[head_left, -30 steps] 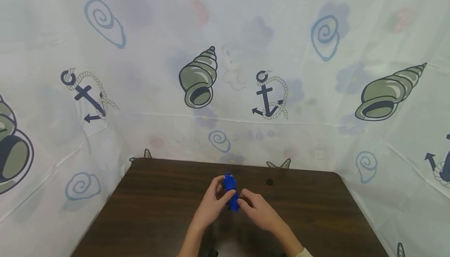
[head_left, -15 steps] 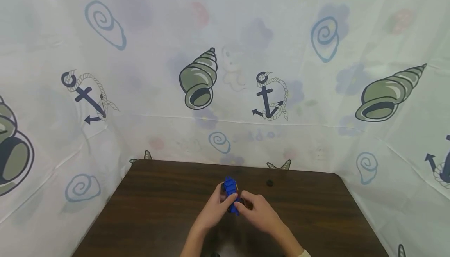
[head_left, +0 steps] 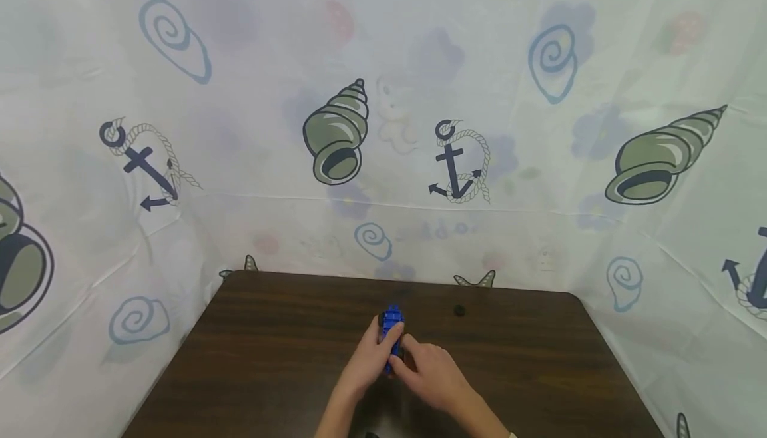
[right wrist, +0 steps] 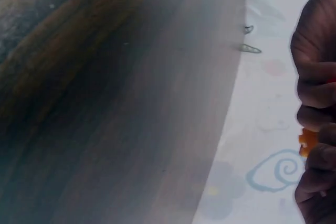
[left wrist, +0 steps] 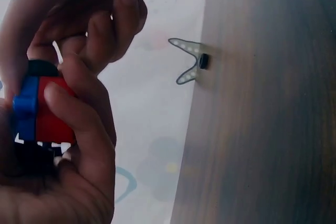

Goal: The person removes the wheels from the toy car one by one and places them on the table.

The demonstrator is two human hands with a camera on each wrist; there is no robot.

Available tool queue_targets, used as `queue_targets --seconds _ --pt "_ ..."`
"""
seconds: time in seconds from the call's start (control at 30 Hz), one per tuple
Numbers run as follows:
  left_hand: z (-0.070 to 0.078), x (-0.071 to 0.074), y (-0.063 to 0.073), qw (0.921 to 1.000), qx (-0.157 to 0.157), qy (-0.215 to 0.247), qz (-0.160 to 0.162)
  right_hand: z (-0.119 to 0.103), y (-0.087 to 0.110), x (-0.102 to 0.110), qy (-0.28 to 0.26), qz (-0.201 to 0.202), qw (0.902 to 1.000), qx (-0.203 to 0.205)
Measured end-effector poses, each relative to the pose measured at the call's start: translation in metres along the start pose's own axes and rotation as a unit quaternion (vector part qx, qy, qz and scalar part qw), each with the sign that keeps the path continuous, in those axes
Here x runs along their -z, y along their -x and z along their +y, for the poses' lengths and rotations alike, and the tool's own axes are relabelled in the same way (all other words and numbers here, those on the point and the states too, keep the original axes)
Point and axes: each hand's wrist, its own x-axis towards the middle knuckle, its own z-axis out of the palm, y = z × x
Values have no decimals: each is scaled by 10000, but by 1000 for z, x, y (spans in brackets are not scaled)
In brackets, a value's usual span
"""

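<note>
A small blue toy car [head_left: 392, 317], with a red side and dark wheels, is held above the table in the head view. My left hand [head_left: 367, 361] grips it, thumb over the blue face. From the right, my right hand [head_left: 433, 373] pinches its near end between thumb and fingers. In the left wrist view, left-hand fingers curl round the red part of the toy, near a black wheel [left wrist: 42, 68]. An orange part [right wrist: 308, 141] shows between the fingers in the right wrist view. The fingers hide much of the toy.
On the dark wooden table [head_left: 275, 345] a small black round piece [head_left: 459, 310] lies at the back, right of the hands. A dark object [head_left: 371, 435] shows at the bottom edge. A white printed cloth [head_left: 407, 238] surrounds the back and sides.
The toy has turned in the hands and come slightly nearer the person. My right hand has shifted left and down along it, while the left hand keeps its grip.
</note>
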Motion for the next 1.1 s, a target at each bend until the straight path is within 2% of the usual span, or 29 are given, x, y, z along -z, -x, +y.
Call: queue_targets --seconds 0.1,0.2,0.33,0.47,0.6,0.67,0.73,0.93,1.1 --pt "2 2 2 9998 -8 4 -216 1 1 -3 371 39 9991 188" --pt "3 4 5 9992 -14 -104 -386 3 3 -9 931 157 9940 547" --pt "5 4 7 9983 -36 -315 -483 7 5 -16 1525 602 9802 1106" --pt "8 4 9 9974 -31 -380 -619 12 6 -20 1767 1218 9620 1689" --pt "8 9 8 9956 146 133 -921 11 4 -20 1786 1690 9442 2191" --pt "6 13 6 9939 251 371 -1007 6 2 -19 1685 1777 9403 2364" --pt "6 17 6 9932 312 515 -993 0 0 -18 1588 1780 9403 2427" --pt "16 21 11 9965 250 571 -555 -11 -10 -11 1391 1693 9479 2313" --pt "22 25 15 9971 185 584 -452 -10 -9 -3 536 1641 9636 2042"
